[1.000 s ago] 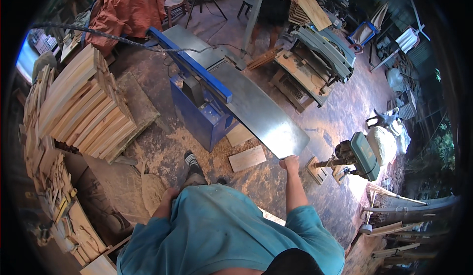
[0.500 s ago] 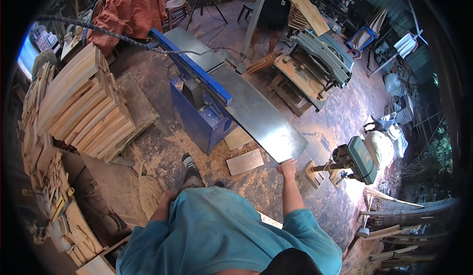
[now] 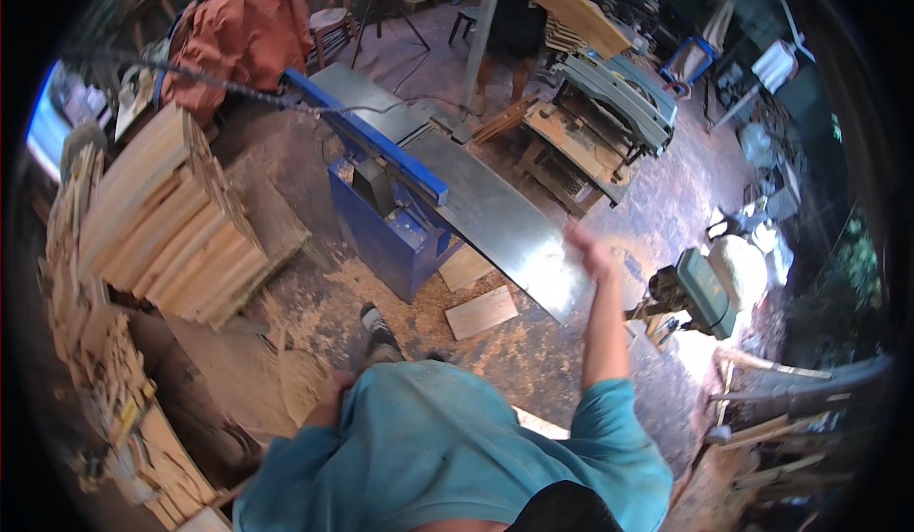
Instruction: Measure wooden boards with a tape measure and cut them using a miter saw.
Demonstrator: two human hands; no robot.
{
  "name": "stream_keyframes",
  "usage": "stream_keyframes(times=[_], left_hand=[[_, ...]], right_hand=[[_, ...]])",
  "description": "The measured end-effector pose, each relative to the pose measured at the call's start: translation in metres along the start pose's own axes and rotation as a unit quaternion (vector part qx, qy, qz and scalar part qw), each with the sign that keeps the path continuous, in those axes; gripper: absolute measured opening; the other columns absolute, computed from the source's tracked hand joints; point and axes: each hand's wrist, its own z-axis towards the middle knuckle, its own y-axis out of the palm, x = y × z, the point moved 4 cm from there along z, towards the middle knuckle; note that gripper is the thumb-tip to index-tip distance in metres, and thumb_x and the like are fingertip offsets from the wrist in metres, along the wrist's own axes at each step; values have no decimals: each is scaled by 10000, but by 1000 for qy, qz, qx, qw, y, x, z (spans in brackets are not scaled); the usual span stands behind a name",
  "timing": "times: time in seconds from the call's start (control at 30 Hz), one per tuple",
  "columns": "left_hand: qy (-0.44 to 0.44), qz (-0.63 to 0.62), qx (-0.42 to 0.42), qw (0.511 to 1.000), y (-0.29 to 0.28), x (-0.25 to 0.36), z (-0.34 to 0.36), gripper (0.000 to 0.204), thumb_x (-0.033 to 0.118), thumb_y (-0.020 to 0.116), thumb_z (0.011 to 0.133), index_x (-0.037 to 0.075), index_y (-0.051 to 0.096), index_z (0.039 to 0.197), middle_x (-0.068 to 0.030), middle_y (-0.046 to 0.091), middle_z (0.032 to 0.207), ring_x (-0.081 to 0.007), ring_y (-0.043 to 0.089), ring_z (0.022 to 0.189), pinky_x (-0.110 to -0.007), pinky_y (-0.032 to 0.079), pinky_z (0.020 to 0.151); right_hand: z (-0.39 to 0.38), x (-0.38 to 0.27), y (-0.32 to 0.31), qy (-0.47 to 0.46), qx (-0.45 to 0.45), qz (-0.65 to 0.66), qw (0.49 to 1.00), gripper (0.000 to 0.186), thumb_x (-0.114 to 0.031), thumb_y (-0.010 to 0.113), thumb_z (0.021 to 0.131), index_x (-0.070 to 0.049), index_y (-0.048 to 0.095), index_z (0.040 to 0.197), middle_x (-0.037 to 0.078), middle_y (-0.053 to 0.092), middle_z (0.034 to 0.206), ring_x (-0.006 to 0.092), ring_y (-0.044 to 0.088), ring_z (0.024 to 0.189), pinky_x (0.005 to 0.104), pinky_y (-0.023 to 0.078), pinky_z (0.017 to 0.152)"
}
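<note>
My right hand (image 3: pixel 591 252) is raised beside the near right end of the jointer's long metal bed (image 3: pixel 505 218). Its fingers look stretched out, a little blurred, with nothing in them. A blue fence (image 3: pixel 381 141) runs along the bed, above the machine's blue base (image 3: pixel 381 232). Down at my left side is my left hand (image 3: pixel 335 384), partly hidden by my shirt, so its fingers do not show clearly. A short board (image 3: pixel 481 312) lies on the floor in front of me among shavings, with another piece (image 3: pixel 465 268) behind it.
To the left, a tall stack of planks (image 3: pixel 171 227) stands on a wooden base. A green-headed drill press (image 3: pixel 706 294) is at my right. Farther back is a table saw (image 3: pixel 609 113), where another person (image 3: pixel 514 32) handles a board (image 3: pixel 586 16).
My right hand has come off the end of the bed, moving up and to the right, and its fingers have opened out. My left hand stays low by my side.
</note>
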Motion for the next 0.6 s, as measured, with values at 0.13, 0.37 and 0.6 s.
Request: stream_keyframes(times=[0.13,0.37,0.6], left_hand=[[22,24,0,999,-4,10,-5,474,408,484,914,79,699,1180,-186,643,1256,-351,603,1199,-449,495,976],[32,32,-4,999,1,14,-4,485,431,485,914,87,701,1178,-180,648,1253,-347,609,1193,-452,498,971],[38,37,7,999,9,9,-5,490,451,486,915,98,705,1175,-178,652,1247,-348,616,1182,-456,501,965]], right_hand=[[-21,-244,10,-181,77,369,908,606,-495,494,994,-31,509,1384,163,579,1333,321,552,1226,486,489,988],[-119,-356,118,-246,-353,-332,840,643,-443,668,922,-8,559,1382,161,680,1220,251,661,1111,358,524,952],[-11,-112,87,-32,-157,-470,868,560,-541,657,898,-108,688,1252,136,720,1162,294,694,1017,422,543,904]])
